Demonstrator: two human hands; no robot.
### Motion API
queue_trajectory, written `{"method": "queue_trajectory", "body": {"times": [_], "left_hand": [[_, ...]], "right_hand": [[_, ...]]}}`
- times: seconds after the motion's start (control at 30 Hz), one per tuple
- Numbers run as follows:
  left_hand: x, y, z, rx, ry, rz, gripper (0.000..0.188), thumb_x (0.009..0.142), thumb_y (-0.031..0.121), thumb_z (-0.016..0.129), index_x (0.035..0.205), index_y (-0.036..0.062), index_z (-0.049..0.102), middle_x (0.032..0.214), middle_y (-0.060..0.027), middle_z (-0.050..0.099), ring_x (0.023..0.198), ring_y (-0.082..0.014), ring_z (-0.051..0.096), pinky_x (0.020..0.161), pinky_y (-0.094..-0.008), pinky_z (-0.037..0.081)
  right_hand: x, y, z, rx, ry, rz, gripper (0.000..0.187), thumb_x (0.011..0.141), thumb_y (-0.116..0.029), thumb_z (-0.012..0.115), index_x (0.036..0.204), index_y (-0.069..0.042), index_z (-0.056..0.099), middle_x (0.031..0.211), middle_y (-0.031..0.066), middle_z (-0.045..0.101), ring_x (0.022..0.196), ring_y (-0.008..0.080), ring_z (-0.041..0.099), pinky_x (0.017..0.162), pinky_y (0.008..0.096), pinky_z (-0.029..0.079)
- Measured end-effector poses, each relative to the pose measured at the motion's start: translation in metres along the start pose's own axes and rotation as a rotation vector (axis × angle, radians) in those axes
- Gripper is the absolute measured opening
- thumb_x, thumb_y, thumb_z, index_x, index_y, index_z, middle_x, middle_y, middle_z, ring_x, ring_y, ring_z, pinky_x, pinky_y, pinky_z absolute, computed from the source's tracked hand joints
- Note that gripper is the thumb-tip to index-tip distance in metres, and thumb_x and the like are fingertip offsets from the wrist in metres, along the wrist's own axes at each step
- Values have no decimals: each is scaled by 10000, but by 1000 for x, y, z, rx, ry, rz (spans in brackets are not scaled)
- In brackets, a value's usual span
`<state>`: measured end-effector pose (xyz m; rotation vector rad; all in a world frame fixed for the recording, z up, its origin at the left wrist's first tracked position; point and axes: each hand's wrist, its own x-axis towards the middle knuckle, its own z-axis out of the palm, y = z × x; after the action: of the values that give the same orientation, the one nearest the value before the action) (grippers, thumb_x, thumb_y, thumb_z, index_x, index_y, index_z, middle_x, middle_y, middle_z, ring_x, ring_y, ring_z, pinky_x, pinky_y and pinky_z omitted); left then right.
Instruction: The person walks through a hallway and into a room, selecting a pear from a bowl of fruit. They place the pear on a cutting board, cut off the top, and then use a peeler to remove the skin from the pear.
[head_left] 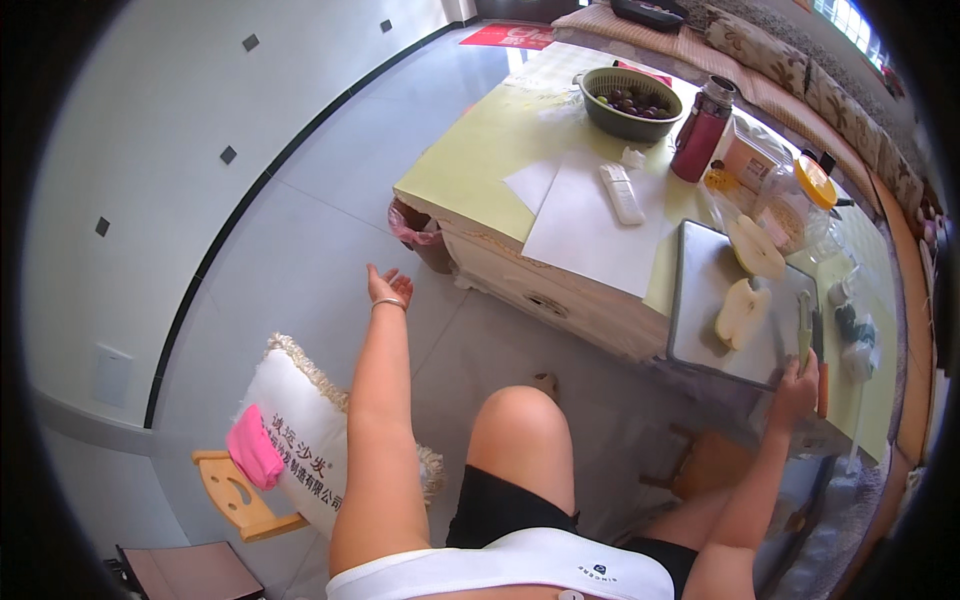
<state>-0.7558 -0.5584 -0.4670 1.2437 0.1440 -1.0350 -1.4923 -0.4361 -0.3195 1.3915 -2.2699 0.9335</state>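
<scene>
My left hand (390, 287) is stretched out over the floor left of the table, palm up, fingers apart, with nothing in it; a bracelet circles the wrist. At the table's near right corner my right hand (795, 388) is closed round the handle of a slim green-handled tool (805, 340). Its pale tip points away from me over a grey-rimmed cutting board (695, 330); its exact kind is too small to tell. On the board lie two pear halves, the nearer half (742, 314) and the farther half (757, 247), both showing pale flesh. An orange strip (823, 390) shows beside my right hand.
On the table (470, 165) stand a basket of dark round fruit (632, 105), a maroon thermos (703, 130), a yellow-lidded jar (800, 200) and a white tube (622, 194) on paper. A bin (420, 235) stands beside it. A chair (245, 500) holds a cushion (300, 430).
</scene>
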Motion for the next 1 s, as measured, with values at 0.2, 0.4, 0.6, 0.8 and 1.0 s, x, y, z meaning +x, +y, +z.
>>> {"method": "queue_trajectory", "body": {"times": [0.2,0.4,0.6,0.8,1.0], "left_hand": [[37,-35,65,-25,-131,-2,1001,776,860,339,1461,130,355,1529,-180,190,1377,-344,228,1071,-445,249],[81,-49,100,-69,-190,-13,972,778,863,315,1451,165,373,1425,-96,346,1288,-329,330,1050,-502,242],[174,-21,54,-165,-194,178,1108,750,856,394,1447,-2,316,1470,-179,294,1359,-368,250,1116,-554,103],[156,-44,63,-168,-208,-73,876,837,754,413,1420,102,376,1413,-130,412,1264,-331,363,1030,-585,219],[138,-45,42,-204,-86,204,601,875,551,561,1178,31,549,1213,-76,576,1031,-243,550,867,-483,400]], "right_hand": [[0,-8,0,-114,2,-9,308,937,-214,553,1192,-46,595,1086,170,649,966,353,622,822,424,483],[-2,-3,1,-210,3,3,346,946,-223,534,1242,-48,571,1166,170,626,1049,351,602,880,408,467],[2,-11,19,-167,8,-43,355,944,-238,546,1240,-45,575,1178,170,627,1058,350,605,879,410,473],[-3,0,6,-203,33,-44,348,940,-243,555,1231,-54,580,1160,160,634,1044,344,610,865,407,477],[-3,-10,5,-198,24,-25,336,941,-238,554,1224,-60,580,1139,154,637,1013,345,614,845,410,478]]}}
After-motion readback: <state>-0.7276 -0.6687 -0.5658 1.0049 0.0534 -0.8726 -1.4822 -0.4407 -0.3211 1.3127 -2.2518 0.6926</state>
